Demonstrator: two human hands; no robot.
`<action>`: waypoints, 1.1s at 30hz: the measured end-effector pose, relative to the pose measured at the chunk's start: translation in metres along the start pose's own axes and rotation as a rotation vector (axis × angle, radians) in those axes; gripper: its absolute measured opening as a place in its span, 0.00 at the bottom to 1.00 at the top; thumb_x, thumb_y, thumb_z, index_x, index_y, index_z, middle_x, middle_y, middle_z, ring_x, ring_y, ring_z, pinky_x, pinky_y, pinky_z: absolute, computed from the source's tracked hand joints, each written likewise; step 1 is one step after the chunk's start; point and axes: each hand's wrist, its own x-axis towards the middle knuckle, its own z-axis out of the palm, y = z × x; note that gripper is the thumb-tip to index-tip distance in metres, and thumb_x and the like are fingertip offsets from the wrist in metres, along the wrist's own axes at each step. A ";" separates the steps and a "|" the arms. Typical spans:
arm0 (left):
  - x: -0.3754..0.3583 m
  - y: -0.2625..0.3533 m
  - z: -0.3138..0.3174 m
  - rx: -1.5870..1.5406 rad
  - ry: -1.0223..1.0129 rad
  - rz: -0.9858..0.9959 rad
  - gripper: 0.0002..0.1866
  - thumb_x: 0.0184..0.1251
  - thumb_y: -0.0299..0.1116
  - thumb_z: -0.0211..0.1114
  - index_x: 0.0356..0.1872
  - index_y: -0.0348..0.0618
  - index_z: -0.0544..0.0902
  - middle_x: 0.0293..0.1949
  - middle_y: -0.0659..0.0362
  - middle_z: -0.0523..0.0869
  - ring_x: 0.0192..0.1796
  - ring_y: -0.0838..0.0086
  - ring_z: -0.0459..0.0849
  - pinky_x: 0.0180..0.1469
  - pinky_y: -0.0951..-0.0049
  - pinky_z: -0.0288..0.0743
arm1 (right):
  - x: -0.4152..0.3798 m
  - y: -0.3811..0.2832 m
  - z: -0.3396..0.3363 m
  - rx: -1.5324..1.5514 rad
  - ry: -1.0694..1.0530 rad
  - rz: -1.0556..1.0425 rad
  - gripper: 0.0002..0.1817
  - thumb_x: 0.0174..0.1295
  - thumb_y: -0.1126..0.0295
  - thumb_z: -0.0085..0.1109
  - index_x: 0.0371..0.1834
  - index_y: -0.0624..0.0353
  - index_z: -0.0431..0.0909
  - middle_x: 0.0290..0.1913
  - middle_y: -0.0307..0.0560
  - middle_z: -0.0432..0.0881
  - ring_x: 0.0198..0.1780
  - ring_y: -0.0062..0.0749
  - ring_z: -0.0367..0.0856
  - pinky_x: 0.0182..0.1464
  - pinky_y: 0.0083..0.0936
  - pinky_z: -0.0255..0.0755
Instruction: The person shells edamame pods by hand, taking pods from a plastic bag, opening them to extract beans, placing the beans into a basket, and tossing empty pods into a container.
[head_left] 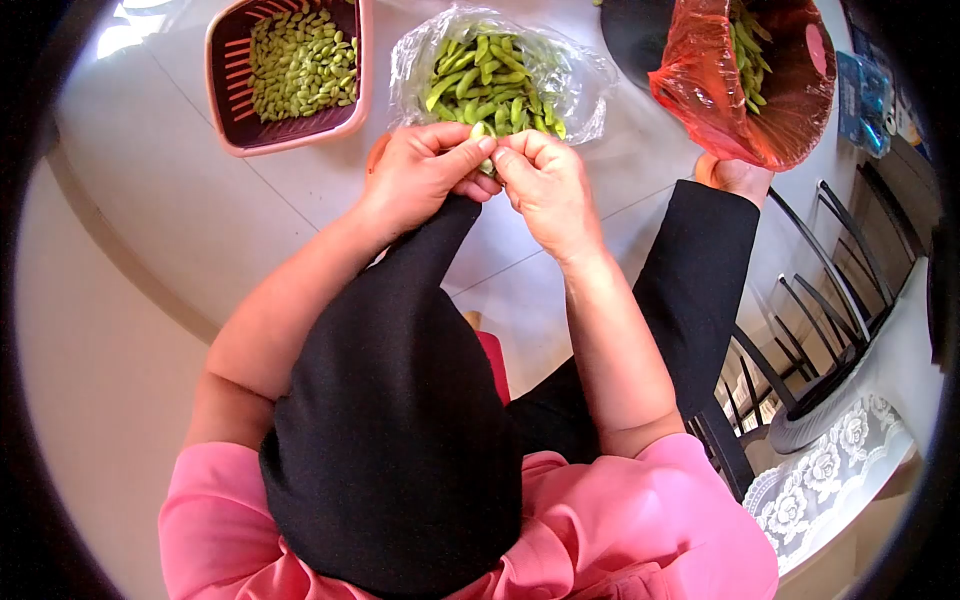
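My left hand [428,168] and my right hand [546,186] meet above my knee, both closed on one green soybean pod [481,133]. Thumbs and fingertips pinch it, and most of the pod is hidden by them. Just beyond my fingers lies a clear plastic bag [588,85], spread around a heap of whole green pods [487,75]. Farther off to the left, a pink-rimmed basket [366,75] holds many shelled green beans [303,68].
A red plastic bag [700,110] with more pods [746,55] stands at the upper right, by my foot [742,178]. Dark metal chair frames [800,340] and a white lace cloth [822,470] are at right. The floor [310,190] is pale tile.
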 end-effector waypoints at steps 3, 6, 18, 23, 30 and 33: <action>0.002 -0.003 0.002 -0.013 0.020 0.023 0.11 0.68 0.34 0.57 0.39 0.35 0.79 0.33 0.56 0.84 0.31 0.78 0.83 0.34 0.81 0.79 | 0.005 0.013 0.007 -0.177 0.066 -0.128 0.08 0.63 0.70 0.51 0.34 0.65 0.74 0.27 0.38 0.76 0.26 0.19 0.71 0.29 0.19 0.67; 0.003 -0.008 0.004 -0.085 0.074 0.098 0.10 0.68 0.33 0.57 0.41 0.37 0.78 0.34 0.58 0.82 0.33 0.79 0.82 0.34 0.81 0.79 | 0.003 0.011 0.005 -0.663 0.097 -0.390 0.07 0.64 0.70 0.49 0.35 0.64 0.71 0.29 0.46 0.76 0.29 0.29 0.75 0.34 0.26 0.69; 0.008 -0.008 -0.006 -0.326 -0.039 -0.036 0.09 0.68 0.31 0.51 0.42 0.39 0.76 0.32 0.59 0.79 0.29 0.78 0.77 0.32 0.79 0.74 | -0.002 0.017 0.007 -0.713 0.117 -0.309 0.06 0.60 0.74 0.51 0.38 0.63 0.67 0.25 0.51 0.76 0.27 0.35 0.78 0.31 0.28 0.70; 0.007 -0.007 -0.008 -0.319 -0.071 -0.096 0.10 0.66 0.29 0.47 0.41 0.37 0.75 0.34 0.57 0.79 0.30 0.76 0.78 0.33 0.78 0.74 | -0.008 0.012 0.010 -0.774 0.160 -0.358 0.08 0.56 0.70 0.55 0.34 0.59 0.67 0.29 0.54 0.78 0.30 0.51 0.78 0.30 0.42 0.70; 0.003 -0.007 0.001 -0.425 -0.145 -0.061 0.12 0.69 0.33 0.51 0.47 0.37 0.76 0.36 0.58 0.80 0.35 0.78 0.79 0.35 0.80 0.75 | -0.012 -0.003 0.004 -0.991 0.286 -0.644 0.09 0.52 0.71 0.60 0.31 0.57 0.69 0.29 0.48 0.78 0.30 0.45 0.78 0.28 0.36 0.71; 0.003 -0.008 -0.004 -0.310 -0.144 -0.049 0.12 0.69 0.34 0.54 0.48 0.38 0.77 0.35 0.60 0.81 0.35 0.80 0.79 0.36 0.81 0.75 | -0.012 0.001 0.002 -0.795 0.255 -0.470 0.08 0.53 0.72 0.61 0.32 0.57 0.71 0.30 0.46 0.77 0.28 0.39 0.78 0.27 0.31 0.70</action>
